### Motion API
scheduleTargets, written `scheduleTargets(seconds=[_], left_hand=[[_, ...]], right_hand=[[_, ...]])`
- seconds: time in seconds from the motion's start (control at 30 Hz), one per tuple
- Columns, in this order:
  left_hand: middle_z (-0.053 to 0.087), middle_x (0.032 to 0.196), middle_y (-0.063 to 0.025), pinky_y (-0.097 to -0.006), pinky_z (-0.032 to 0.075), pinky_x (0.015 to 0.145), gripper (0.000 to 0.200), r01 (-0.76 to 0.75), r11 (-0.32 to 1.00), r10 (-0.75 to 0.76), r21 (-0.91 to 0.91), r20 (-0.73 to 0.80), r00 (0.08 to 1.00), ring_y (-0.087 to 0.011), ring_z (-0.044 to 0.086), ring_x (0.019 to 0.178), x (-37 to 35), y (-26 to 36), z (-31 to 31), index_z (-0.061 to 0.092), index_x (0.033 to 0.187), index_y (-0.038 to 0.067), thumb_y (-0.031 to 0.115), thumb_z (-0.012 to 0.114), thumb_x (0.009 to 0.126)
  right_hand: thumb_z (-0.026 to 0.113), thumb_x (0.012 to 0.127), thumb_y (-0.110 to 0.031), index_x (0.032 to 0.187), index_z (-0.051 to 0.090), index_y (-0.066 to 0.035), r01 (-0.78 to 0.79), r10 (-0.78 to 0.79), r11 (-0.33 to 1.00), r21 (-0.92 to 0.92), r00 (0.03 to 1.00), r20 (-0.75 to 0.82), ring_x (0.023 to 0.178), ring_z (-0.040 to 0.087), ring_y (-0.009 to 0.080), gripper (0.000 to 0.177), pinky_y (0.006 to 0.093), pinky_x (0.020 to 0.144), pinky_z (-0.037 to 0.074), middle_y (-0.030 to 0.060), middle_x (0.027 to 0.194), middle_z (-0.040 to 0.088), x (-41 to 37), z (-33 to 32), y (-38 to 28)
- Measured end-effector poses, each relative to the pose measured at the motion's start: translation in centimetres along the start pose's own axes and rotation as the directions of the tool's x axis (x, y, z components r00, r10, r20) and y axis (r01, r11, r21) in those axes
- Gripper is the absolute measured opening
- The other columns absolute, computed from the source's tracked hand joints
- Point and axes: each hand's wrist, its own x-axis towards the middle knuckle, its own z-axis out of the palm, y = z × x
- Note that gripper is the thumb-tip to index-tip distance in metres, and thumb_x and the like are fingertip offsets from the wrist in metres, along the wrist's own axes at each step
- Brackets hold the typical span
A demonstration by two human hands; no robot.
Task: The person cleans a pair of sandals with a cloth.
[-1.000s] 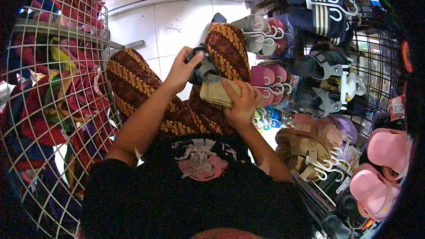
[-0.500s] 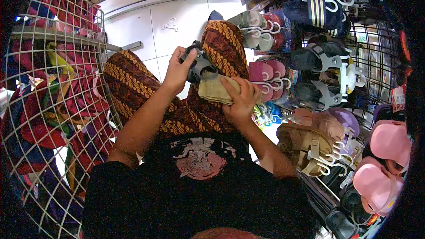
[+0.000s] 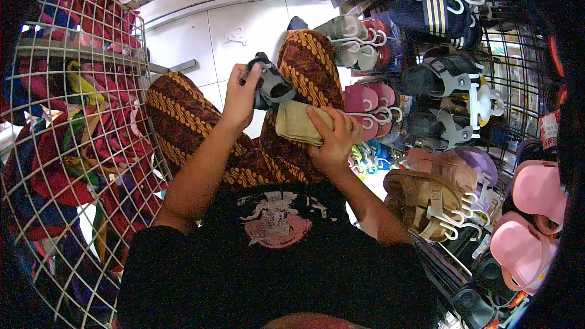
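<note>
My left hand (image 3: 242,94) is closed on a small grey-and-black strap sandal (image 3: 271,88), its thumb pressed on the top strap. Held above my lap, the sandal shows its open strap end toward the right. A folded beige cloth (image 3: 296,123) lies just below it, its upper edge close to the sandal's lower side. My right hand (image 3: 334,136) grips that cloth, fingers laid over its right part and the thumb side hidden beneath.
Hanging sandals crowd the right side, among them pink ones (image 3: 534,189), brown ones (image 3: 420,201) and dark striped ones (image 3: 429,3). A wire grid basket (image 3: 144,42) with colourful fabric stands at left. One white hanger (image 3: 235,36) lies on the tiled floor (image 3: 183,36).
The sandal has tilted in my left hand, and its opening now shows more. That hand has shifted slightly left. The cloth stays in my right hand, almost in place.
</note>
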Motion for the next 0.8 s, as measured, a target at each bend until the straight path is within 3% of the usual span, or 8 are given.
scheduleTargets(seconds=[0.03, 0.07, 0.1, 0.23, 0.37, 0.5, 0.63, 0.8], left_hand=[[0.059, 0.085, -0.0022, -0.0231, 0.048, 0.058, 0.023, -0.017, 1.0, 0.017, -0.01, -0.031, 0.999, -0.0075, 0.054, 0.068, 0.0, 0.0, 0.1, 0.05, 0.094, 0.007, 0.025, 0.064, 0.098], [0.059, 0.085, -0.0019, -0.0229, 0.047, 0.057, 0.023, -0.049, 0.977, 0.032, 0.208, 0.087, 0.996, -0.0078, 0.055, 0.068, 0.1, -0.4, -0.7, 0.05, 0.094, 0.007, 0.025, 0.063, 0.098], [0.059, 0.085, -0.0022, -0.0235, 0.048, 0.059, 0.023, -0.027, 0.984, -0.002, 0.175, 0.162, 0.987, -0.008, 0.056, 0.069, -0.1, -0.6, -0.8, 0.05, 0.094, 0.008, 0.025, 0.063, 0.098], [0.06, 0.086, -0.0026, -0.024, 0.048, 0.063, 0.022, 0.015, 0.999, -0.018, -0.033, -0.071, 0.997, -0.0074, 0.054, 0.068, -0.1, 0.4, 0.2, 0.05, 0.095, 0.007, 0.025, 0.063, 0.098], [0.059, 0.087, -0.0036, -0.0243, 0.051, 0.066, 0.024, 0.015, 0.977, -0.05, 0.214, 0.159, 0.986, -0.0091, 0.059, 0.073, -0.2, -0.7, -0.8, 0.048, 0.098, 0.007, 0.026, 0.062, 0.099], [0.058, 0.089, -0.0038, -0.0274, 0.05, 0.067, 0.024, 0.072, 0.996, -0.072, -0.051, -0.012, 0.997, -0.0093, 0.058, 0.078, 0.1, 0.5, -0.1, 0.047, 0.099, 0.007, 0.026, 0.062, 0.099], [0.056, 0.088, -0.0012, -0.0256, 0.049, 0.067, 0.022, 0.105, 0.984, -0.128, 0.141, 0.167, 0.978, -0.0074, 0.054, 0.075, -0.5, -0.3, 0.0, 0.048, 0.1, 0.008, 0.025, 0.06, 0.1], [0.055, 0.081, 0.0004, -0.0247, 0.046, 0.063, 0.024, 0.085, 0.987, -0.103, 0.138, 0.129, 0.986, -0.0075, 0.051, 0.071, 0.3, -0.5, -0.3, 0.052, 0.094, 0.007, 0.028, 0.063, 0.098]], right_hand=[[0.079, 0.052, -0.012, 0.128, 0.064, -0.023, 0.007, -0.007, 1.0, -0.01, 1.0, -0.011, 0.117, 0.049, 0.0276, 0.078, 0.0467, 0.104, 0.028, 0.0049, 0.123, 0.057, -0.1, 0.2, 0.1], [0.079, 0.051, -0.012, 0.128, 0.064, -0.023, 0.016, -0.016, 1.0, -0.021, 1.0, -0.022, 0.117, 0.049, 0.0276, 0.079, 0.0467, 0.104, 0.028, 0.005, 0.123, 0.056, -0.1, 0.3, 0.2], [0.079, 0.051, -0.012, 0.128, 0.064, -0.023, 0.011, -0.012, 1.0, -0.019, 1.0, -0.012, 0.117, 0.049, 0.0277, 0.079, 0.0468, 0.104, 0.028, 0.0051, 0.123, 0.056, 0.0, 0.2, 0.1], [0.078, 0.051, -0.011, 0.128, 0.064, -0.023, 0.006, -0.006, 1.0, 0.008, 1.0, 0.008, 0.117, 0.049, 0.0281, 0.08, 0.0472, 0.104, 0.028, 0.0056, 0.123, 0.056, 0.2, -0.3, -0.1], [0.077, 0.052, -0.012, 0.128, 0.064, -0.024, -0.006, 0.006, 1.0, 0.0, 1.0, 0.018, 0.117, 0.049, 0.0285, 0.079, 0.0473, 0.104, 0.028, 0.0059, 0.124, 0.056, 0.1, -0.4, -0.1], [0.075, 0.051, -0.013, 0.129, 0.063, -0.025, 0.009, -0.009, 1.0, -0.029, 1.0, -0.001, 0.117, 0.049, 0.0283, 0.08, 0.0467, 0.104, 0.028, 0.0058, 0.123, 0.056, 0.1, -0.1, 0.0], [0.074, 0.052, -0.012, 0.13, 0.062, -0.025, 0.009, -0.009, 1.0, -0.002, 1.0, -0.002, 0.117, 0.049, 0.0283, 0.081, 0.0466, 0.104, 0.028, 0.0052, 0.124, 0.056, -0.2, 0.0, 0.3], [0.071, 0.054, -0.013, 0.13, 0.062, -0.022, 0.012, -0.01, 0.999, 0.032, 0.999, -0.04, 0.117, 0.05, 0.0287, 0.077, 0.0472, 0.104, 0.029, 0.0051, 0.124, 0.056, 0.3, 0.1, 0.6]])
